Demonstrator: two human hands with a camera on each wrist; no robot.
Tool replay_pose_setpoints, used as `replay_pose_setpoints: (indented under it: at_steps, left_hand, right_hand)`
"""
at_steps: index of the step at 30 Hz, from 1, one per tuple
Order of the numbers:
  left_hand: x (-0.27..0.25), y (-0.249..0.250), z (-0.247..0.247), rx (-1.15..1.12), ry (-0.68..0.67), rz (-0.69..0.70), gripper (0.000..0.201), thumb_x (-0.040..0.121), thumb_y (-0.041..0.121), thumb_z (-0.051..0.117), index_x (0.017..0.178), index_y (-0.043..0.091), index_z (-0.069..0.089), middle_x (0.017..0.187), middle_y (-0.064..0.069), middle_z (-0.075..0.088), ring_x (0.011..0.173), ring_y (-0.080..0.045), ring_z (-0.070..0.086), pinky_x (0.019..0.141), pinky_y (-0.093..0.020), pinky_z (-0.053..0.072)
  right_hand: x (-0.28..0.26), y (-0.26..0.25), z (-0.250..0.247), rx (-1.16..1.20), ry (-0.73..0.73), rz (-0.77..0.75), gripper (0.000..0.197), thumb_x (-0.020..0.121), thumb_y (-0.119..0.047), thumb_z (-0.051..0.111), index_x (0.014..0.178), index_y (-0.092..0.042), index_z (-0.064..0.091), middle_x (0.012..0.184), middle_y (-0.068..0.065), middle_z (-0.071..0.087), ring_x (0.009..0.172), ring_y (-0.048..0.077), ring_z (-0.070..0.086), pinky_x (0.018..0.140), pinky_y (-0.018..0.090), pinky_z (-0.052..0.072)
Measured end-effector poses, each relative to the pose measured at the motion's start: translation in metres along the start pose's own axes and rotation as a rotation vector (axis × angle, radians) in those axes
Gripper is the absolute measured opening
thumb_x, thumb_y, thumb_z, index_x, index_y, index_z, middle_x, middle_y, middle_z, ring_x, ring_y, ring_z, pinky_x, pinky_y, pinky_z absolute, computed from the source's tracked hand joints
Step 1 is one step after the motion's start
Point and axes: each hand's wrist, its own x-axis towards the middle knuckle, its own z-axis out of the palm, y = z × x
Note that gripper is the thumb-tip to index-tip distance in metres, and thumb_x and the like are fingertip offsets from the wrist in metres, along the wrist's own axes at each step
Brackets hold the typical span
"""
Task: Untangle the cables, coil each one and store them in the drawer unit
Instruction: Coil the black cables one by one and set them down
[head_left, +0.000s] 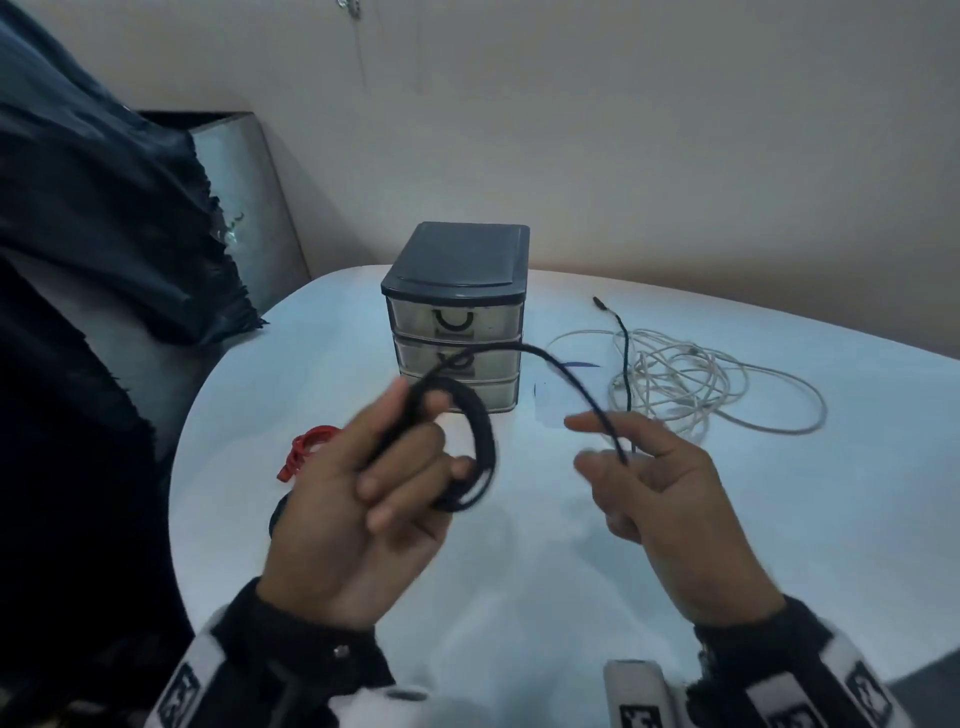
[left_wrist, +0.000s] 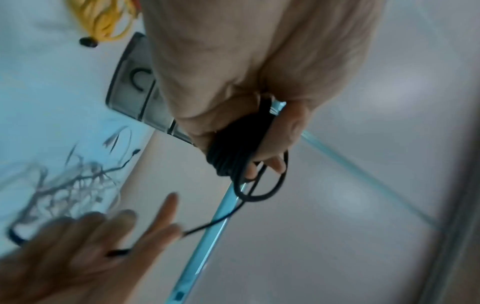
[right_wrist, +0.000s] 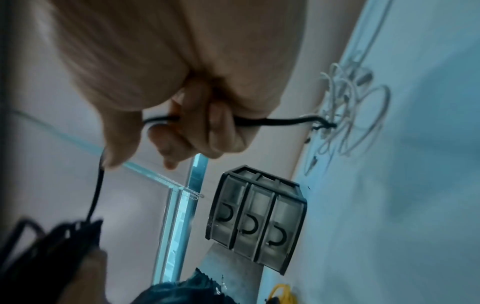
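Observation:
My left hand (head_left: 405, 457) grips a black cable wound into a coil (head_left: 480, 441), with the loops round its fingers; the left wrist view shows the same coil (left_wrist: 231, 152). One loose strand (head_left: 566, 374) arcs from the coil to my right hand (head_left: 618, 457), which holds it between curled fingers (right_wrist: 215, 123). Past that hand the strand (right_wrist: 280, 122) runs down into a tangle of white cables (head_left: 685, 384) on the table. The drawer unit (head_left: 457, 312), dark-topped with three translucent drawers, stands shut behind my hands.
A red coiled cable (head_left: 306, 447) lies on the white table (head_left: 519, 571) left of my left hand. Dark cloth (head_left: 104, 208) hangs at the left, over the table's curved edge. A wall stands close behind the drawer unit.

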Motion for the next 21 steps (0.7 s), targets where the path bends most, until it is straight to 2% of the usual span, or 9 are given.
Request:
replay_pose_setpoints:
  at_steps: [2, 3, 6, 7, 9, 12, 15, 18, 21]
  left_hand:
    - [-0.001, 0.01, -0.005, -0.055, 0.114, 0.034, 0.026, 0.1, 0.026, 0.056, 0.086, 0.007, 0.066, 0.046, 0.006, 0.027, 0.038, -0.012, 0.026, 0.074, -0.022, 0.052]
    - [-0.001, 0.01, -0.005, -0.028, 0.2, 0.056, 0.024, 0.094, 0.027, 0.064, 0.076, 0.011, 0.064, 0.044, 0.007, 0.023, 0.035, -0.013, 0.022, 0.069, -0.02, 0.052]
    - [-0.003, 0.002, 0.002, 0.026, 0.332, 0.1, 0.036, 0.074, 0.027, 0.084, 0.062, 0.017, 0.051, 0.043, 0.008, 0.015, 0.034, -0.012, 0.015, 0.06, -0.019, 0.051]
    - [-0.003, 0.0, 0.003, 0.033, 0.348, 0.105, 0.042, 0.068, 0.025, 0.089, 0.06, 0.019, 0.048, 0.042, 0.009, 0.016, 0.033, -0.011, 0.016, 0.06, -0.019, 0.052]
    - [-0.002, -0.001, 0.004, 0.038, 0.416, 0.128, 0.051, 0.063, 0.019, 0.091, 0.057, 0.021, 0.04, 0.039, 0.01, 0.018, 0.031, -0.009, 0.021, 0.061, -0.018, 0.052]
    - [0.004, 0.0, 0.006, 0.024, 0.633, 0.194, 0.049, 0.077, 0.02, 0.072, 0.059, 0.024, 0.026, 0.038, 0.009, 0.019, 0.03, -0.009, 0.026, 0.075, -0.018, 0.049]
    - [0.009, 0.0, 0.005, 0.011, 0.791, 0.247, 0.039, 0.084, 0.019, 0.065, 0.06, 0.022, 0.034, 0.042, 0.008, 0.035, 0.034, -0.006, 0.035, 0.08, -0.02, 0.047]
    - [0.01, -0.001, 0.0, 0.071, 0.77, 0.25, 0.035, 0.096, 0.028, 0.059, 0.066, 0.014, 0.046, 0.082, -0.002, 0.075, 0.043, -0.005, 0.05, 0.066, -0.015, 0.055]
    - [0.011, -0.005, -0.002, 0.089, 0.65, 0.281, 0.035, 0.101, 0.033, 0.047, 0.089, 0.004, 0.061, 0.114, -0.015, 0.073, 0.052, -0.007, 0.058, 0.082, -0.021, 0.058]
  right_hand:
    - [0.002, 0.002, -0.006, 0.068, 0.019, -0.021, 0.045, 0.055, -0.043, 0.092, 0.09, -0.018, 0.078, 0.056, 0.012, 0.032, 0.047, 0.01, 0.027, 0.045, 0.017, 0.026]
    - [0.003, 0.0, -0.009, 0.086, 0.057, -0.043, 0.044, 0.056, -0.046, 0.09, 0.088, -0.017, 0.079, 0.054, 0.008, 0.037, 0.047, 0.009, 0.029, 0.045, 0.016, 0.027]
    - [0.007, -0.001, -0.015, -0.113, 0.195, -0.107, 0.009, 0.074, -0.023, 0.079, 0.079, -0.031, 0.081, 0.053, -0.004, 0.057, 0.049, 0.008, 0.043, 0.05, 0.015, 0.039]
    - [0.007, 0.002, -0.016, -0.26, 0.205, -0.126, 0.021, 0.078, -0.015, 0.078, 0.075, -0.035, 0.08, 0.057, -0.005, 0.065, 0.051, 0.007, 0.05, 0.053, 0.013, 0.043]
    - [0.001, 0.003, -0.011, -0.46, 0.094, -0.087, 0.026, 0.082, -0.01, 0.077, 0.073, -0.035, 0.079, 0.067, -0.009, 0.073, 0.056, 0.003, 0.058, 0.06, 0.011, 0.045]
    - [-0.011, 0.002, 0.001, -0.592, -0.203, 0.046, 0.011, 0.085, -0.02, 0.075, 0.079, -0.029, 0.08, 0.067, -0.017, 0.071, 0.058, 0.0, 0.057, 0.06, 0.012, 0.043]
    - [-0.019, 0.0, 0.009, -0.713, -0.299, 0.024, 0.011, 0.088, -0.034, 0.07, 0.081, -0.038, 0.077, 0.07, -0.02, 0.069, 0.06, 0.003, 0.057, 0.06, 0.014, 0.042]
    - [-0.023, -0.004, 0.013, -0.817, -0.343, -0.029, 0.01, 0.09, -0.042, 0.066, 0.091, -0.046, 0.075, 0.074, -0.022, 0.069, 0.068, 0.002, 0.06, 0.063, 0.012, 0.04]
    - [-0.027, -0.006, 0.017, -0.918, -0.398, -0.051, 0.019, 0.092, -0.045, 0.062, 0.109, -0.048, 0.071, 0.076, -0.031, 0.066, 0.071, -0.01, 0.058, 0.065, 0.007, 0.037]
